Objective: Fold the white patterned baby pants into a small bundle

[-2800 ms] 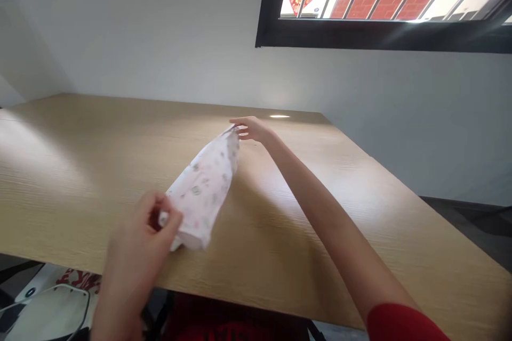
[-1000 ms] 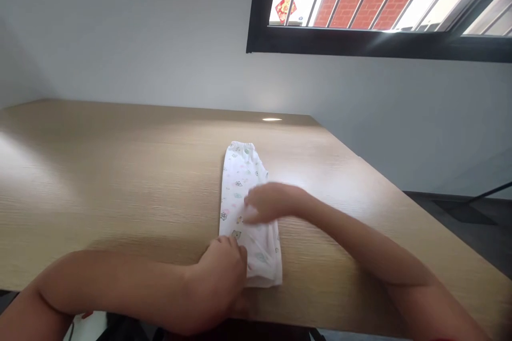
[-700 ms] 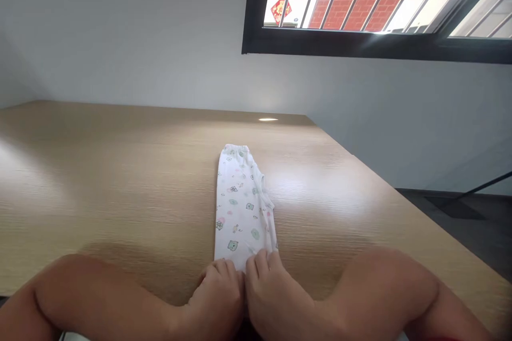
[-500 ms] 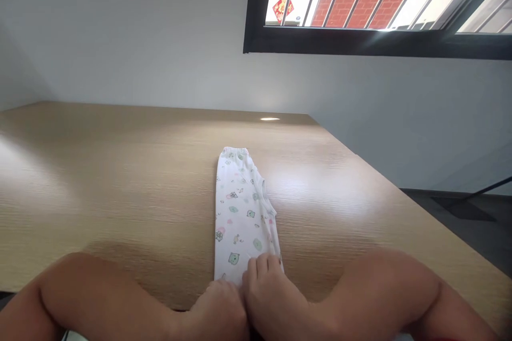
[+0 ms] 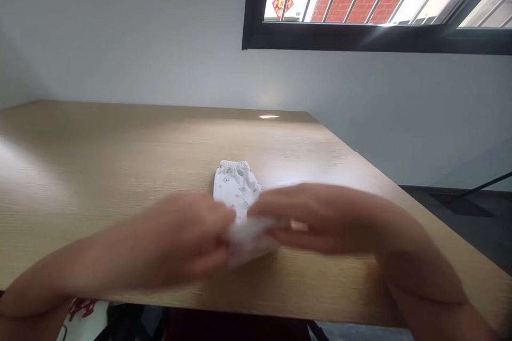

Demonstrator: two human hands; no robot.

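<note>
A small white garment (image 5: 235, 184) printed with little pastel figures lies lengthwise on the wooden table (image 5: 100, 160), its elastic waistband at the far end. My left hand (image 5: 192, 240) and my right hand (image 5: 304, 216) both grip its near end, lifted off the table and carried over the middle of the cloth. Both hands are blurred by motion. The lifted end shows as a pale fold between my fingers, and the garment's middle is hidden behind them.
The table's right edge (image 5: 400, 192) runs diagonally, with dark floor beyond. A grey wall and a black-framed window (image 5: 360, 37) stand behind. Below the near table edge lies a white item with red print (image 5: 82, 311).
The garment was laid flat and smoothed lengthwise. Both hands then took its near end at the table edge and have now lifted it forward over the cloth, so the visible length is shorter.
</note>
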